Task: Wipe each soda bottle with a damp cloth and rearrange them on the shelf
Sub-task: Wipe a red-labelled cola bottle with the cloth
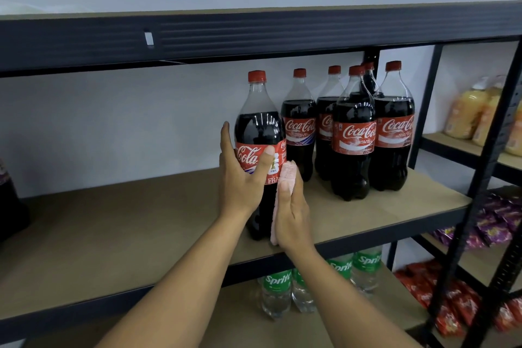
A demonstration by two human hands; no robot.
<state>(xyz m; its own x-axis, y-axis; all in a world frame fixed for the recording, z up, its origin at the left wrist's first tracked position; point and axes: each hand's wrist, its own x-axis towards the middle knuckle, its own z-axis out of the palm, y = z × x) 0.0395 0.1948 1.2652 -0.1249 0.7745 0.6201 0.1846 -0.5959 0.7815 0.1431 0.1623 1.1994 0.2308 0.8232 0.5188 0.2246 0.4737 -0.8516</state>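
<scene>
A: Quick, hands first?

B: R hand [292,215] is nearest. Fingers straight, flat, pressing the pink cloth [288,171] vs the lower right side of the Coca-Cola bottle [260,127]; it's not curled round anything. L hand [240,183] grips the same bottle at the label, thumb across the front, fingers round the left side.

A: Bottle's where?

B: Upright on the middle shelf board [141,220], near the front edge, standing apart to the left of the rest.

A: How'll it handle?

B: Big, filled to the shoulder w/ dark cola, so prob heavy. The plastic wall should be stiff while capped, but it's smooth, & a damp wipe would likely leave it slippery. Best hold imo is round the label band, where the L hand already sits, w/ the 2nd hand low on the body when shifting it. A one-hand lift by the neck looks risky.

A: Further back?

B: Five more cola bottles [353,135] clustered right & farther in, packed close; touching or not, can't tell. Wiped or not, can't tell either. Far right, a 2nd rack w/ yellow snack packs [469,113].
</scene>
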